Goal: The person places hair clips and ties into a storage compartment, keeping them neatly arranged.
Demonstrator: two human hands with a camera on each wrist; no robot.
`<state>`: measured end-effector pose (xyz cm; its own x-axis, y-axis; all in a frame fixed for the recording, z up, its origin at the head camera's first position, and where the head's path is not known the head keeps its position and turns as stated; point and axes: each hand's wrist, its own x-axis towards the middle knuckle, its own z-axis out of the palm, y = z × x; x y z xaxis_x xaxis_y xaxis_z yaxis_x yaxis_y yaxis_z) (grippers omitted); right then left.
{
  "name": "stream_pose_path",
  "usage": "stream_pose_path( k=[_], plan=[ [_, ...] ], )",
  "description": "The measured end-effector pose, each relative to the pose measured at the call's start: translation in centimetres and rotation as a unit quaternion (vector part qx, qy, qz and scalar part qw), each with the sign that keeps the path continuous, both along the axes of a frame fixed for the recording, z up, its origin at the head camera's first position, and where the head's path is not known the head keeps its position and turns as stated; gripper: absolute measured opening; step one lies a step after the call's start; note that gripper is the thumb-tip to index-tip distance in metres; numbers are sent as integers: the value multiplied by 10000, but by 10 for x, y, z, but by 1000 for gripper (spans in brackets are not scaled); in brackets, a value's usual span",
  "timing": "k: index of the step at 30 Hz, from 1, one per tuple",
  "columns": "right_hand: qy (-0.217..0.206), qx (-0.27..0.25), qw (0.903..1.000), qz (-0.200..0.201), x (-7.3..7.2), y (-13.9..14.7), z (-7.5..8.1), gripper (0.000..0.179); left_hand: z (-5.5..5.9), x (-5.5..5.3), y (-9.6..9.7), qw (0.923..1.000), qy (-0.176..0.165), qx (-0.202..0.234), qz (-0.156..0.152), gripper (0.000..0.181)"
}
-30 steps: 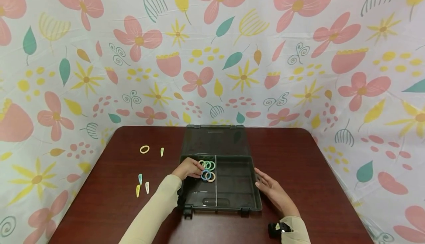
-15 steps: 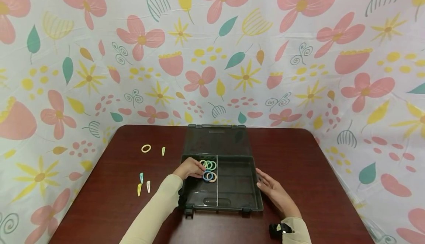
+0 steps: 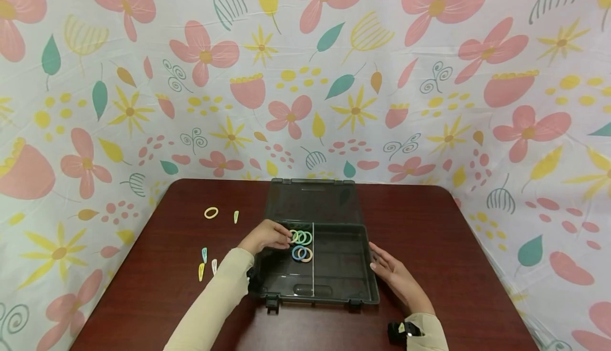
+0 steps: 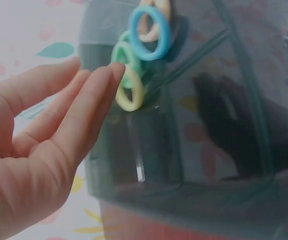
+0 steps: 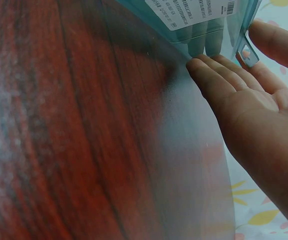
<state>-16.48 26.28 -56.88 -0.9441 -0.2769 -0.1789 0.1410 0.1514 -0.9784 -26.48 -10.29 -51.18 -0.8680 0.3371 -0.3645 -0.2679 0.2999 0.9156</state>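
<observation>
A dark see-through plastic case (image 3: 341, 263) lies on the table with its lid (image 3: 310, 200) folded back. In its left compartment, beside the divider (image 3: 313, 277), several hair ties are gathered: a blue hair tie (image 4: 134, 30) overlapping a peach one (image 4: 165, 17), with green ones and a yellow hair tie (image 4: 140, 92) behind. My left hand (image 3: 266, 236) is over that compartment, fingertips right at the yellow hair tie, thumb apart and nothing between. Against the case's right wall rest the straight fingers of my right hand (image 3: 398, 279).
Left of the case on the table (image 3: 453, 245) lie a pale yellow hair tie (image 3: 206, 214), a small yellow-green hair clip (image 3: 236, 217), a blue clip (image 3: 204, 255), a yellow clip (image 3: 201, 272) and a white clip (image 3: 214, 266). A flower-printed cloth (image 3: 291, 155) hangs behind.
My left hand has drawn back slightly up and left from the blue hair tie, which stays in the case with the others. The right hand keeps its place at the wall.
</observation>
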Motion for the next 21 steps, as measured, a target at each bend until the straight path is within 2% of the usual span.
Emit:
stream_pose_path(
  k=[6,11,16,21],
  plan=[
    [-43,28,10000,-22,2,1,3,62,14,-7,-22,9979,111,639,-47,34],
    [-194,-43,9998,-42,0,1,4,64,23,-12,-52,9953,243,923,145,38],
    [-183,-58,9998,-94,-3,0,2,63,23,-17,-82,9907,358,1098,721,40],
    [-203,-133,9997,-54,-1,-1,1,62,15,-19,-115,9780,395,1375,1521,45]
  ],
)
